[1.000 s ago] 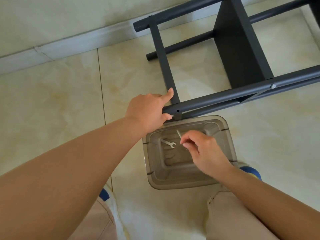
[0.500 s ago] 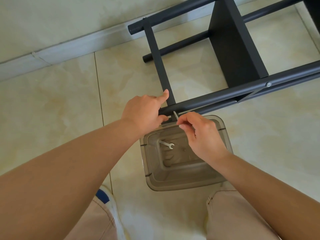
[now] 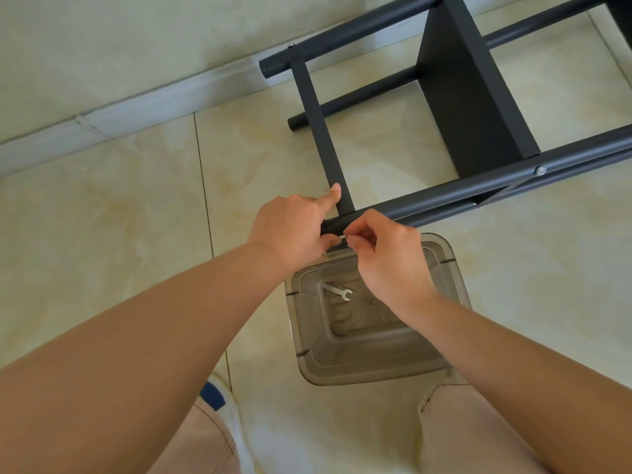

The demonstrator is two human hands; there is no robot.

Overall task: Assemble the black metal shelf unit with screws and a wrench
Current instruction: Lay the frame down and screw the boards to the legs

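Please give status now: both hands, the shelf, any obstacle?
Left hand grips black metal shelf tube. Right hand pinches small silver screw at tube. Silver wrench untouched in clear plastic bin.

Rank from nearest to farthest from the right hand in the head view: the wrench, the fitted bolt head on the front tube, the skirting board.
From the right hand:
1. Wrench, in the clear bin just below-left.
2. Fitted bolt head, up-right on the front tube.
3. Skirting board, far upper left along the wall.

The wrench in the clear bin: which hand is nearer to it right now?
Right. The right hand hovers just above and right of the wrench, its fingers pinching a screw at the tube. The left hand grips the tube end further up, outside the bin.
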